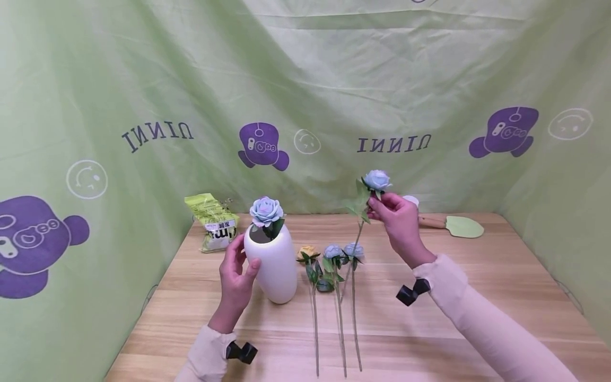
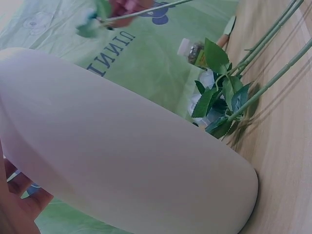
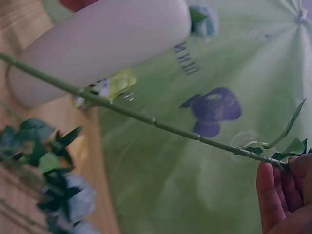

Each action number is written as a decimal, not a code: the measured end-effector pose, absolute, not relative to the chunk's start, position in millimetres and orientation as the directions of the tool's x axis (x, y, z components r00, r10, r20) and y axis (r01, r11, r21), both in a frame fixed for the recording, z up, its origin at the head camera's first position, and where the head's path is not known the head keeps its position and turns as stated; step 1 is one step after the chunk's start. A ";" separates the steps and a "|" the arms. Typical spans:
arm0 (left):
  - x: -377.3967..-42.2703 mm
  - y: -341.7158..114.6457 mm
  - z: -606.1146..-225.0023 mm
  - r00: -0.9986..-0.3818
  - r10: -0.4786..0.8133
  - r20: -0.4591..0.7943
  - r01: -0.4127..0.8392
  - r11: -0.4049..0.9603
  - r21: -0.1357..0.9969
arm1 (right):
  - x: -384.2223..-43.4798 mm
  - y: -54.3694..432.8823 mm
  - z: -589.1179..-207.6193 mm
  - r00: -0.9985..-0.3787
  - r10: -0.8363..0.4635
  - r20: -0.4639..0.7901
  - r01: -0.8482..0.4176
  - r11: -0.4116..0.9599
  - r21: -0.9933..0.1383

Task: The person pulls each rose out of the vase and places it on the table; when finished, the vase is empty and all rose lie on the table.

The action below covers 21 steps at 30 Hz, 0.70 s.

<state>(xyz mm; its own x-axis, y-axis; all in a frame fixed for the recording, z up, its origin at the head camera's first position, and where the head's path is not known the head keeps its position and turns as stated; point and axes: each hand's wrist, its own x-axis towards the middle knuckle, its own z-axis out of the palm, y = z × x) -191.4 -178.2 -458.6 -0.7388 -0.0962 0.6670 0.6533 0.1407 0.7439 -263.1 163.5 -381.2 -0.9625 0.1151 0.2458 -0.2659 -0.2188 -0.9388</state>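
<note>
A white vase (image 1: pixel 273 268) stands on the table at centre left, with one blue rose (image 1: pixel 267 211) showing above its mouth. My left hand (image 1: pixel 238 273) holds the vase's left side near the top, thumb on the front and fingers round the back. To the right, my right hand (image 1: pixel 398 220) pinches the stem (image 3: pixel 175 129) of another blue rose (image 1: pixel 377 180) just under the bloom. This rose is up in the air, its stem slanting down to the left. Between the hands, a yellow rose (image 1: pixel 307 253) and two blue roses (image 1: pixel 333 252) lie on the table.
A green-and-white bag (image 1: pixel 213 223) stands at the back left. Behind my right hand lies a trowel (image 1: pixel 464 227) with a pale green blade, and a small white-capped bottle (image 2: pixel 194 51) stands near it. A green printed cloth (image 1: pixel 324 79) hangs around the wooden table (image 1: pixel 382 339).
</note>
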 end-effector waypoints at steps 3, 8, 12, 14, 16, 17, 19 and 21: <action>-191.4 -177.8 -458.7 -0.737 -0.097 0.669 0.656 0.135 0.742 | -265.0 170.8 -397.6 -0.982 0.079 0.170 -0.181 -0.144 -0.973; -191.9 -178.0 -459.4 -0.734 -0.097 0.672 0.660 0.130 0.740 | -263.6 183.1 -414.3 -0.996 0.026 0.090 -0.090 0.030 -0.996; -191.9 -178.1 -459.4 -0.731 -0.096 0.675 0.663 0.131 0.737 | -259.9 193.0 -419.8 -0.999 -0.007 0.054 -0.054 0.134 -0.989; -192.2 -177.7 -459.3 -0.730 -0.094 0.677 0.665 0.132 0.735 | -258.8 198.2 -421.7 -0.999 -0.010 0.039 -0.040 0.168 -0.985; -192.6 -177.5 -459.4 -0.728 -0.094 0.679 0.667 0.131 0.734 | -258.1 202.8 -423.1 -1.000 -0.013 0.028 -0.030 0.184 -0.983; -192.9 -177.5 -459.6 -0.728 -0.095 0.679 0.667 0.129 0.734 | -258.1 204.9 -424.0 -1.000 -0.011 0.023 -0.024 0.180 -0.983; -193.5 -177.9 -460.0 -0.729 -0.097 0.678 0.666 0.127 0.735 | -257.7 208.6 -425.8 -1.000 -0.015 0.012 -0.014 0.172 -0.985; -193.8 -178.2 -460.1 -0.728 -0.099 0.678 0.667 0.126 0.734 | -257.4 212.0 -428.2 -1.000 -0.024 0.000 -0.004 0.162 -0.987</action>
